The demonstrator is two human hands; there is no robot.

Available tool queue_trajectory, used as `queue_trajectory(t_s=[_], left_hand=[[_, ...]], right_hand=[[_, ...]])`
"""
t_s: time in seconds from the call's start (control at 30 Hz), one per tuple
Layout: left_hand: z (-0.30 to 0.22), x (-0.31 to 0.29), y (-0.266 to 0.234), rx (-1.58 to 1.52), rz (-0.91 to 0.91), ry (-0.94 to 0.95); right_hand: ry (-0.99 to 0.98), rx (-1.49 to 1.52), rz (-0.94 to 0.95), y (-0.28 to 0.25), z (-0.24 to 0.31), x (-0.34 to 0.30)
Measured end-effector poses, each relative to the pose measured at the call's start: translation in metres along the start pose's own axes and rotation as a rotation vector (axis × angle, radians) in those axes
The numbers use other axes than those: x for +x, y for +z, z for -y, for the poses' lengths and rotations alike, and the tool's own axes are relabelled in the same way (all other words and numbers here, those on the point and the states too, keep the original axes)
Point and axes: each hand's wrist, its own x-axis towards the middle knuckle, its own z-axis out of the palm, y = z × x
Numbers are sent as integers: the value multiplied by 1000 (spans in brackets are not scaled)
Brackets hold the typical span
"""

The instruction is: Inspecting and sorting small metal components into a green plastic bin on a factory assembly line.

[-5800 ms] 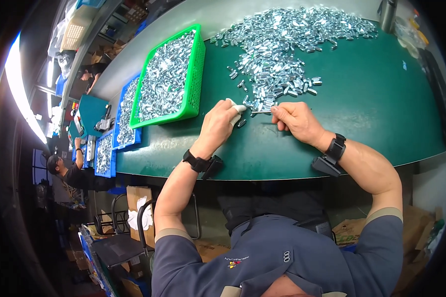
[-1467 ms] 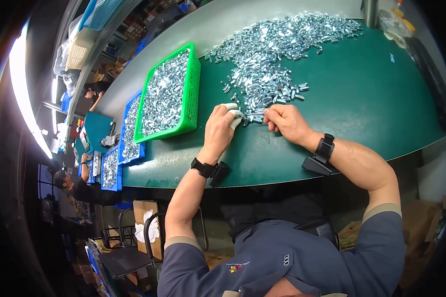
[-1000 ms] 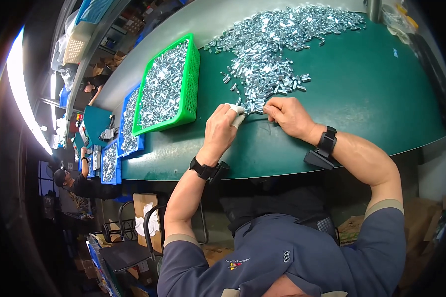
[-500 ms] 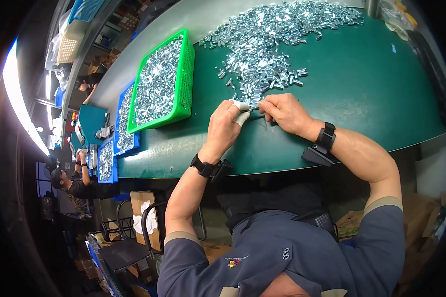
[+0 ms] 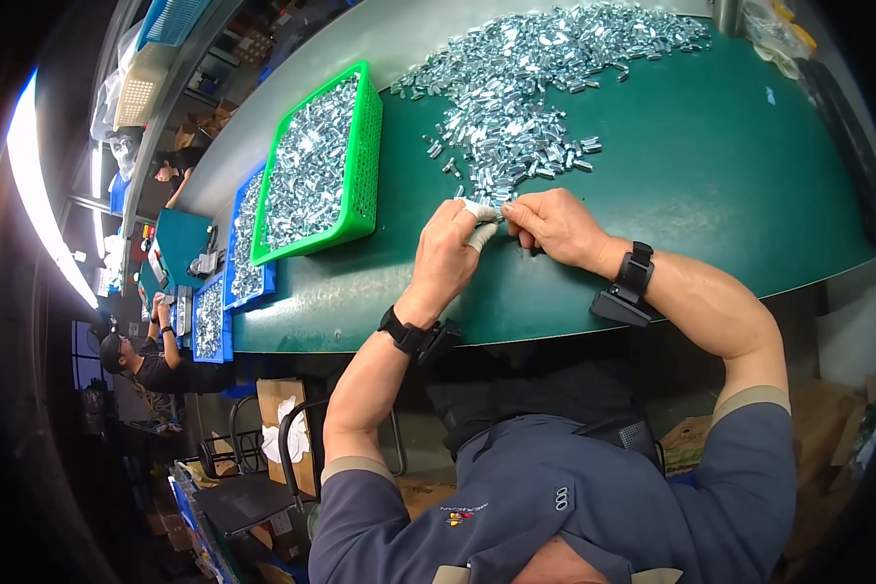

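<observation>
My left hand [image 5: 446,251], white covers on its thumb and forefinger, pinches a small silver metal piece [image 5: 497,216] at the fingertips. Right against it, my right hand [image 5: 557,226] is closed in a pinch; what its fingers hold is hidden. Both hands meet above the green tabletop, just on the near side of a large spread of small shiny metal pieces [image 5: 516,136]. The near tip of that spread reaches my left fingertips.
Left of my hands a green basket [image 5: 368,185] full of similar metal pieces rests over blue trays [image 5: 271,278]. Another blue tray [image 5: 226,336] stands nearer the edge. A co-worker [image 5: 151,365] sits far left. A chair [image 5: 243,501] stands below the table.
My hands have drawn closer together, the left shifting slightly right and the right slightly left. The thin dark gap-spanning thing seen between them earlier is no longer distinct.
</observation>
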Motion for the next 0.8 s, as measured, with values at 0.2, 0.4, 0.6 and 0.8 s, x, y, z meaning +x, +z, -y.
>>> queue_trajectory(t_s=[0.2, 0.4, 0.6, 0.8], left_hand=[[12, 0, -55, 227, -69, 123], [44, 8, -122, 580, -218, -42], [51, 23, -39, 284, 159, 175], [62, 15, -30, 356, 265, 23]], right_hand=[[-66, 182, -142, -9, -4, 4], [-46, 190, -207, -12, -9, 8], [-55, 121, -116, -8, -7, 4], [-14, 153, -101, -6, -6, 5]])
